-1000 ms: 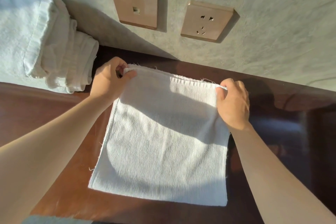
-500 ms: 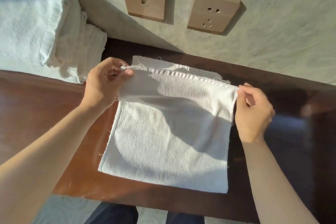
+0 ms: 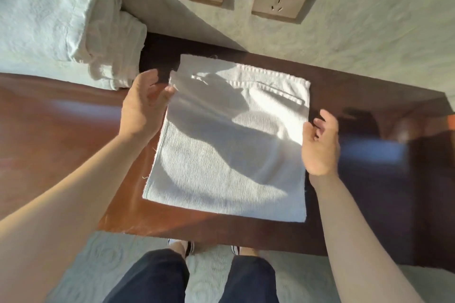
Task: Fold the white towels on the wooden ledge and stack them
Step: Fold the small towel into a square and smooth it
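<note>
The towel [image 3: 229,155] lies on the ledge [image 3: 61,130], long axis running toward the wall. Left hand [image 3: 145,106] pinches its far-left corner in a narrow grip; right hand [image 3: 320,142] pinches the right edge.

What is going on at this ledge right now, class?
A person is folding a white towel on the wooden ledge. The left hand pinches the towel's upper layer at its left edge; the right hand does so at its right edge. More white towels sit piled at the far left.
</note>
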